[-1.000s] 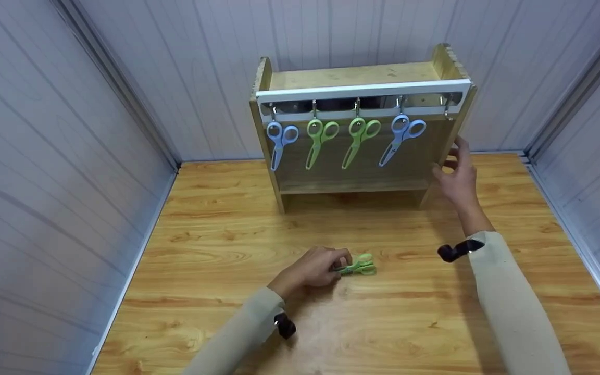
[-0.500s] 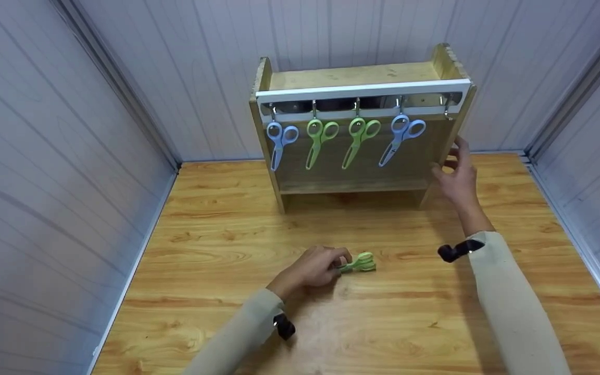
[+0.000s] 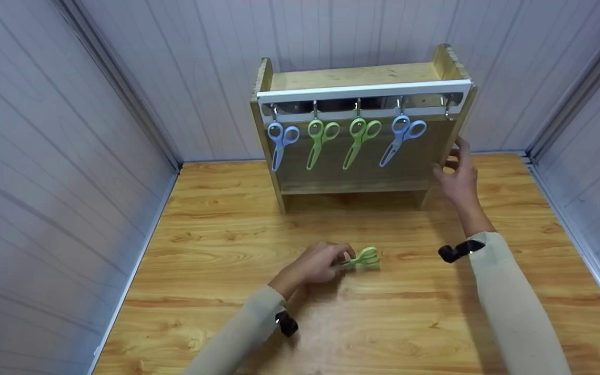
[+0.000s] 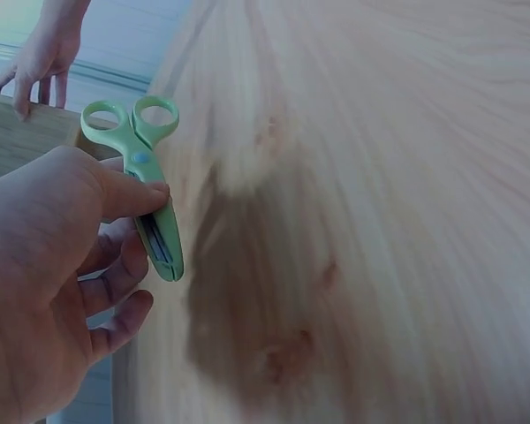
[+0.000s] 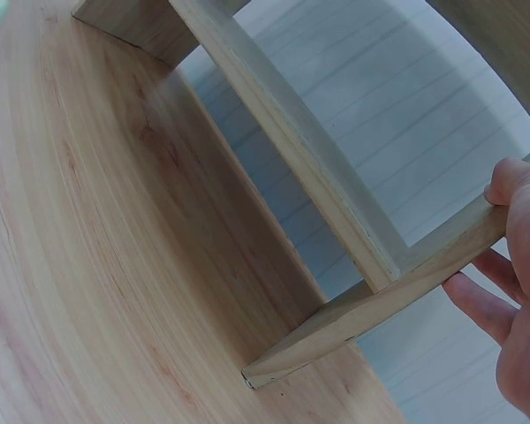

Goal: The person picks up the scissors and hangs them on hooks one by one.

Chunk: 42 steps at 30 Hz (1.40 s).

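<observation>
My left hand (image 3: 322, 262) pinches a pair of green scissors (image 4: 144, 159) by the blades between thumb and fingers, with the ring handles pointing away from the palm. The scissors are just above the table. At the right side of a wooden rack (image 3: 354, 187), my right hand (image 3: 457, 177) grips the side board (image 5: 380, 305), thumb on the front edge and fingers on the outer face. From the rack's hooks hang two blue scissors (image 3: 277, 146) and two green scissors (image 3: 321, 141), each by one ring. The hook at the far right (image 3: 448, 110) carries nothing.
The rack stands on the wood-grain tabletop (image 3: 216, 208) near the back wall (image 3: 216, 78). White panel walls rise at the left (image 3: 45, 198) and right (image 3: 591, 130). A white rail (image 3: 362, 91) runs across the rack's upper front.
The left hand has lifted the green scissors slightly and shifted them a little up the view, the rings tilting upward. The right hand keeps its place on the rack.
</observation>
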Motion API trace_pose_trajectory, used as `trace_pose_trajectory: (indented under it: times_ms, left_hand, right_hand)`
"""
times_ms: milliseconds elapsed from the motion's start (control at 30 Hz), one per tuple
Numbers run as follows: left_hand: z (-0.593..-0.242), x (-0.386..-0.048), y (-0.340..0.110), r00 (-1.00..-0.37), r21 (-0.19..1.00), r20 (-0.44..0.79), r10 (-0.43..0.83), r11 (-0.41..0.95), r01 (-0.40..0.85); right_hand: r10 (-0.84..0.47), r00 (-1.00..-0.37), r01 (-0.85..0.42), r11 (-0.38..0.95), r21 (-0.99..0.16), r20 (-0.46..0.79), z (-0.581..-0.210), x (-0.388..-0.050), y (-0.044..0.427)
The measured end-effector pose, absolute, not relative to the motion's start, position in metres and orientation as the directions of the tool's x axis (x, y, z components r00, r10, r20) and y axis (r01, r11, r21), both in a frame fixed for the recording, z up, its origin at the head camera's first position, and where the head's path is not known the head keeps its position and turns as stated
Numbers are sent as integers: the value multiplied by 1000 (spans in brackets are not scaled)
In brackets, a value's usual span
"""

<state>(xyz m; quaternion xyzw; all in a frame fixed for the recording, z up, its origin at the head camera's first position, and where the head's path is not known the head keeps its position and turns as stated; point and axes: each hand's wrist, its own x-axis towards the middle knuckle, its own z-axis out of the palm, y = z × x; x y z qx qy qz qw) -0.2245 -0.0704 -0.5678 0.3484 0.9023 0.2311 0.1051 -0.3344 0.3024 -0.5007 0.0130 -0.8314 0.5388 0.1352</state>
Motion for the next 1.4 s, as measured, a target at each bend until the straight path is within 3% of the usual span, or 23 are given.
trace_pose_trajectory:
  times_ms: [600,1400]
  left_hand:
    - [-537,-232,-63,-771,535,15,636,647,544]
    - [-507,-243,-57,-743,545,187,643,561,623]
  right_hand:
    - [137,-951,-201,406,-891,277,-502,-334,301]
    - [113,-963,-174,426,-888,243,-499,-332,302]
